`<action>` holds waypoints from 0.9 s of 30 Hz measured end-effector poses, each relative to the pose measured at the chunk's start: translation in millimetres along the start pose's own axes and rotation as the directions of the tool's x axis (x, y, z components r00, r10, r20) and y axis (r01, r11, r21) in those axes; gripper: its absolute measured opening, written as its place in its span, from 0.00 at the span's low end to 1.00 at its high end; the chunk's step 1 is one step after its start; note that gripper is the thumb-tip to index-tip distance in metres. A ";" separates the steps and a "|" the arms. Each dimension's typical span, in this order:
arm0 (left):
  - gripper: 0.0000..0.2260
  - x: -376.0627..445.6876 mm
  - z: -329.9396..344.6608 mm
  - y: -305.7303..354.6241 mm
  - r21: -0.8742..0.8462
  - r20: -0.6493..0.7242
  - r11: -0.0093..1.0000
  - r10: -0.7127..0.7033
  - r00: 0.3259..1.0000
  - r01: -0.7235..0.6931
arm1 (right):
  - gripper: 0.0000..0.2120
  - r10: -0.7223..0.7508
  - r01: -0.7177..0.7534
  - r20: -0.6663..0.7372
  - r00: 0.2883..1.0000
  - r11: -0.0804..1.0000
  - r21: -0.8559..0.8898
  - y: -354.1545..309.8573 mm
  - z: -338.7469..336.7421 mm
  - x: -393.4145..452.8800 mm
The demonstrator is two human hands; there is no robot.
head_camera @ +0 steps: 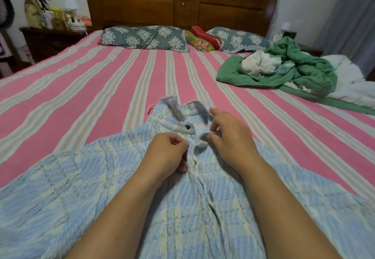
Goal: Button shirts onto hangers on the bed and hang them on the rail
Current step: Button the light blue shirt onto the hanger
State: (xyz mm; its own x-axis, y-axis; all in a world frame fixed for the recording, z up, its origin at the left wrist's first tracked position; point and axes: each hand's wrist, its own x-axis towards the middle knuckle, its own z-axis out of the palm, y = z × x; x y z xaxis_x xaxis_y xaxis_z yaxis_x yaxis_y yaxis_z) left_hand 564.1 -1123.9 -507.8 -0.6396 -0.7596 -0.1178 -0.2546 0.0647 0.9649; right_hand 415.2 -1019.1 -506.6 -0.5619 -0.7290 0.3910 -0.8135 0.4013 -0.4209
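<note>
a blue-and-cream checked shirt lies front-up on the pink striped bed, filling the lower half of the frame, its collar toward the headboard at the top. its placket runs straight up the middle, from the viewer to the collar. a pink hanger hook pokes out left of the collar. the left hand pinches the left placket edge, grip closed on cloth. the right hand, just beside it, pinches the opposite edge. a dark button sits unfastened just above both hands, about equally near each.
</note>
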 end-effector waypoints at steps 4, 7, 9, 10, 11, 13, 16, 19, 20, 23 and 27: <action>0.09 -5.2 3.6 9.9 0.292 -0.256 0.837 0.534 0.806 -0.462 | 0.20 -0.019 0.010 0.096 0.995 0.995 0.096 6.7 10.5 0.1; 0.17 21.4 7.0 41.0 0.627 0.057 0.435 0.801 0.596 -0.646 | 0.25 -0.045 0.032 0.114 0.992 0.993 0.115 13.3 16.5 0.0; 0.21 47.5 3.8 74.7 0.812 0.412 0.090 0.612 0.675 -0.577 | 0.16 0.008 -0.023 0.102 0.995 0.988 0.151 14.4 15.6 2.4; 0.21 60.2 -0.9 88.7 0.824 0.531 -0.070 0.443 0.722 -0.563 | 0.11 0.016 -0.028 0.089 0.996 0.991 0.132 13.5 15.7 3.3; 0.17 68.5 -6.2 99.3 0.802 0.597 -0.185 0.281 0.751 -0.568 | 0.08 0.020 -0.029 0.074 0.997 0.993 0.118 14.6 15.1 4.1; 0.09 75.2 -17.2 104.2 0.796 0.588 -0.215 0.055 0.807 -0.565 | 0.09 -0.013 0.009 0.033 0.999 0.994 0.105 15.1 12.4 5.8; 0.08 72.3 -23.2 83.1 0.845 0.474 0.197 0.153 0.867 -0.497 | 0.07 -0.108 0.107 -0.001 0.994 0.982 0.157 9.8 6.2 7.4; 0.10 60.1 -13.8 38.0 0.682 0.225 0.634 0.292 0.929 -0.365 | 0.02 -0.135 0.129 0.020 0.991 0.974 0.189 6.9 6.5 5.9; 0.11 54.4 -9.9 21.0 0.610 0.140 0.730 0.284 0.949 -0.308 | 0.03 -0.142 0.131 0.049 0.989 0.976 0.175 6.7 9.1 5.7; 0.12 51.5 -8.0 -11.2 0.450 0.016 0.855 0.282 0.959 -0.259 | 0.06 -0.147 0.131 0.069 0.987 0.970 0.203 7.0 14.4 7.2; 0.12 59.4 -10.3 -8.3 0.344 0.081 0.892 0.283 0.956 -0.293 | 0.06 -0.195 0.176 0.075 0.978 0.961 0.215 6.0 18.0 10.7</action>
State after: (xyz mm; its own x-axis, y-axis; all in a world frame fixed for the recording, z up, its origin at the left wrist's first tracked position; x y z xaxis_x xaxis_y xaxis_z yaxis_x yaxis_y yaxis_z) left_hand 535.7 -1176.2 -520.4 -0.7423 -0.6551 0.1410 -0.2889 0.5027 0.8147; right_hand 407.1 -1034.4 -519.7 -0.3792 -0.8328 0.4033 -0.8481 0.1385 -0.5114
